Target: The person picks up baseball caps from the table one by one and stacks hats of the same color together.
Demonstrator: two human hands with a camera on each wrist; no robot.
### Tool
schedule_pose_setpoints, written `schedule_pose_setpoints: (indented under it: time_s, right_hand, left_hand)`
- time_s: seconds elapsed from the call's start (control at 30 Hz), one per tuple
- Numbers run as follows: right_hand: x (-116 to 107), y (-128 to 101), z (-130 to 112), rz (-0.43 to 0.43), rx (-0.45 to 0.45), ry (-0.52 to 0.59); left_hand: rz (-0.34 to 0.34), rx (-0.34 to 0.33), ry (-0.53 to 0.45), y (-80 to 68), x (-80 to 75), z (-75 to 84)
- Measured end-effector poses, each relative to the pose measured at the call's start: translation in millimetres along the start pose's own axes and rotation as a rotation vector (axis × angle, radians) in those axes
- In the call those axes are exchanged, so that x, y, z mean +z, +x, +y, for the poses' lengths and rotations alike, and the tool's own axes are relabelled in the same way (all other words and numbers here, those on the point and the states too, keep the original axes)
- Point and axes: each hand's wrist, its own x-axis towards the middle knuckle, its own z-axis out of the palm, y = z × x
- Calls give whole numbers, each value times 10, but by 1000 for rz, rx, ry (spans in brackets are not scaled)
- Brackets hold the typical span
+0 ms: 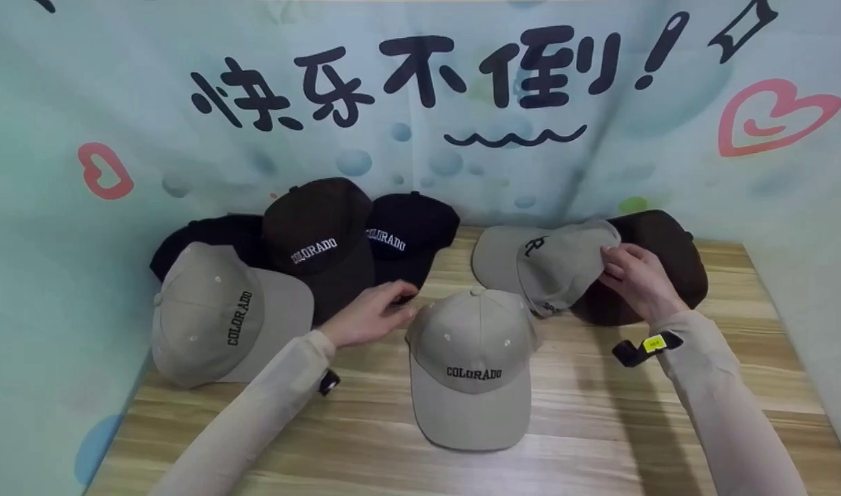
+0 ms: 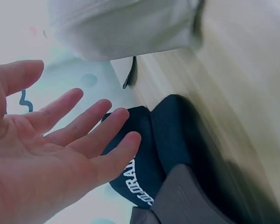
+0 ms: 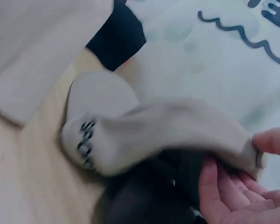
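Observation:
My right hand (image 1: 639, 281) pinches the back edge of a grey cap (image 1: 496, 256) between thumb and fingers; in the right wrist view its fabric sags between the grip and the dark lettering. That cap lies partly over a dark brown cap (image 1: 668, 258). My left hand (image 1: 370, 318) is held with fingers loosely spread and nothing in them, as the left wrist view shows. Just right of its fingertips sits a beige COLORADO cap (image 1: 472, 344), brim toward me. Whether the fingertips touch this cap, I cannot tell.
At the left stand another beige COLORADO cap (image 1: 206, 310), a brown COLORADO cap (image 1: 320, 234), a navy COLORADO cap (image 1: 410, 227) and a black cap (image 1: 213, 234) behind them. All are on a wood-grain table (image 1: 585, 441), with a printed cloth (image 1: 420, 158) hanging behind.

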Motion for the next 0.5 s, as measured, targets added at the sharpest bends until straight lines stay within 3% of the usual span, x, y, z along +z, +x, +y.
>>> schedule_pose_setpoints:
  time_s: [0.23,0.37,0.5]
  right_hand:
    - [135,51,-131,31,-55,-70]
    - [208,56,-258,20,-76,-69]
    - [299,37,-429,38,-95,-145]
  left_hand:
    - [10,-16,16,-331,9,-116]
    - [27,-39,16,-417,-42,-167]
    - [47,-55,22,-467,-119,-172]
